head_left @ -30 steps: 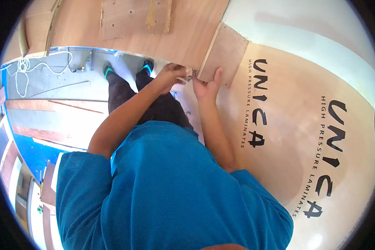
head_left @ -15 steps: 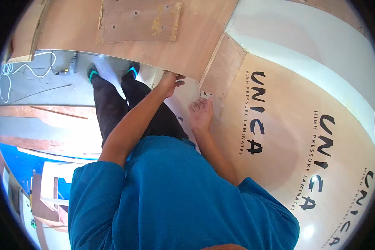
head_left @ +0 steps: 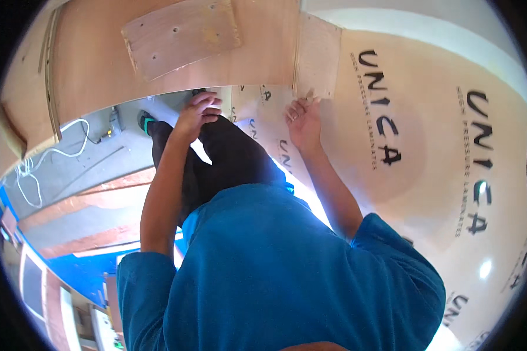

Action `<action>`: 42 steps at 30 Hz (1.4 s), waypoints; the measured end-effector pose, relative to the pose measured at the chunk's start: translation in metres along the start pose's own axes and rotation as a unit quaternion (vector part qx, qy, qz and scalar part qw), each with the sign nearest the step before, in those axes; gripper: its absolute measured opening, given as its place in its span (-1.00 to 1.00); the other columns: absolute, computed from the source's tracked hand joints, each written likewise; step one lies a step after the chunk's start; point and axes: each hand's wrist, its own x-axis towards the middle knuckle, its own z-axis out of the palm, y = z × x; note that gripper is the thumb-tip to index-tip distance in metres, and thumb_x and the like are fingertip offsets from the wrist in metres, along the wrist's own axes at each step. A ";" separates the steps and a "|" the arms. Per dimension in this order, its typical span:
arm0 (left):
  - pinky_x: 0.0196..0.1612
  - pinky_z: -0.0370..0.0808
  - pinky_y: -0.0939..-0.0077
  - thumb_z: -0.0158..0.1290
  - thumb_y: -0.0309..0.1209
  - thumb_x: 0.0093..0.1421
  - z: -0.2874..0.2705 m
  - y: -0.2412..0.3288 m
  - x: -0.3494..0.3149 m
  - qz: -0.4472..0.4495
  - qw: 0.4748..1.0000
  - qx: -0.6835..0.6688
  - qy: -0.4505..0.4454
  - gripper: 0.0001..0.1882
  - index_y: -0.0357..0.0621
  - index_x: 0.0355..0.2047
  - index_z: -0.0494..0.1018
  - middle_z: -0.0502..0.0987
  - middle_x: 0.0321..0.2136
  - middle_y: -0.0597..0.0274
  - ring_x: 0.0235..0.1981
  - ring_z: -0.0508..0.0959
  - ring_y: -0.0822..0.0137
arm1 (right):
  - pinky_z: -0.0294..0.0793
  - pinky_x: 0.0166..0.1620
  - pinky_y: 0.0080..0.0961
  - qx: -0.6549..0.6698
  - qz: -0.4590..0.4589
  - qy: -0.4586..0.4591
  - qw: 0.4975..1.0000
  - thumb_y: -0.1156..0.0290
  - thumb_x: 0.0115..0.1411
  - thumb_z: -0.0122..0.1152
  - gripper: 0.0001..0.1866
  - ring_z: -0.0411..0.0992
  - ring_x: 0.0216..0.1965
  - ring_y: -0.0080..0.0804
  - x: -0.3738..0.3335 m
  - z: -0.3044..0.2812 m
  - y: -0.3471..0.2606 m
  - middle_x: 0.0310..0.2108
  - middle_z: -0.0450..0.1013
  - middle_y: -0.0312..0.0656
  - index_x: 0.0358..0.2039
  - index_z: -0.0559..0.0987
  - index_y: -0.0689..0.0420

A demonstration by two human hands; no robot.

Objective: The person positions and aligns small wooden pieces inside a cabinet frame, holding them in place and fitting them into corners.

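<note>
The left hand (head_left: 198, 117) is just below the low edge of the board (head_left: 257, 55), its fingers half bent; it is hard to tell if they pinch anything. The right hand (head_left: 304, 126) is below the board's right corner, fingers loosely curled, by the bottom of the side piece (head_left: 319, 55). Whether it touches or holds anything cannot be told.

The board is ahead of both hands, with the side piece along its right edge. For close work here, a light touch along the edge seems best, since rough wood may give splinters. Pushing evenly with both hands would help too.

A patch (head_left: 181, 38) with dark dots is on the board's face. Right of the board is a big printed sheet (head_left: 416, 193). It looks smooth, so a leaning hand might slip.

Below the board's left part, a tool (head_left: 113, 124) and white cord (head_left: 26, 168) lie on the floor (head_left: 108, 155); the loops could catch a foot. The person's legs (head_left: 228, 152) fill the space below the board's middle.
</note>
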 end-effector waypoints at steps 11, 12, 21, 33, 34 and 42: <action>-0.16 0.51 0.51 -0.04 -0.28 0.40 -0.069 0.030 -0.073 -0.037 0.984 0.169 -0.052 -0.65 -0.19 0.09 0.44 0.58 -0.10 0.16 -0.22 0.59 0.40 | 0.06 0.38 0.04 0.245 -0.130 0.066 0.959 0.09 0.33 0.16 -0.58 0.17 0.33 -0.16 0.047 0.090 0.007 0.23 0.34 -0.30 0.16 0.45 -0.16; -0.17 0.51 0.51 -0.03 -0.28 0.40 -0.074 0.032 -0.074 -0.042 0.979 0.188 -0.061 -0.66 -0.19 0.09 0.45 0.59 -0.12 0.18 -0.23 0.59 0.42 | 0.06 0.38 0.04 0.252 -0.135 0.067 0.956 0.09 0.33 0.16 -0.58 0.17 0.33 -0.16 0.047 0.091 0.007 0.23 0.34 -0.30 0.16 0.45 -0.16; -0.22 0.52 0.54 0.05 -0.31 0.36 -0.096 0.016 -0.043 -0.057 0.974 0.210 -0.065 -0.67 -0.18 0.07 0.46 0.61 -0.17 0.21 -0.27 0.61 0.43 | 0.11 0.37 0.04 0.268 -0.195 -0.044 0.943 0.03 0.36 0.03 -0.47 0.16 0.35 -0.11 0.052 0.073 0.022 0.32 0.26 -0.16 0.28 0.36 -0.08; -0.11 0.54 0.42 0.10 -0.32 0.35 0.013 -0.005 0.055 0.213 0.837 0.476 -0.164 -0.73 -0.20 -0.03 0.49 0.62 -0.25 0.12 -0.22 0.61 0.34 | 0.26 0.34 -0.15 0.368 -0.158 -0.270 0.876 0.03 0.35 0.09 -0.40 0.31 0.27 -0.19 0.159 -0.003 0.047 0.29 0.32 -0.11 0.26 0.38 0.13; -0.15 0.55 0.42 0.10 -0.36 0.34 0.014 -0.020 0.069 0.216 0.837 0.473 -0.170 -0.74 -0.22 -0.04 0.50 0.62 -0.27 0.11 -0.25 0.61 0.33 | 0.32 0.31 -0.17 0.322 -0.173 -0.255 0.895 0.04 0.37 0.05 -0.43 0.36 0.23 -0.20 0.175 -0.010 0.041 0.23 0.39 -0.10 0.22 0.41 0.17; -0.12 0.56 0.42 0.14 -0.44 0.28 -0.088 -0.077 0.203 0.231 0.707 0.622 -0.245 -0.78 -0.24 -0.10 0.51 0.62 -0.27 0.10 -0.22 0.64 0.28 | 0.32 0.30 -0.15 0.182 -0.278 -0.304 0.893 0.02 0.37 0.03 -0.43 0.36 0.23 -0.20 0.261 -0.005 0.009 0.21 0.40 -0.09 0.22 0.41 0.18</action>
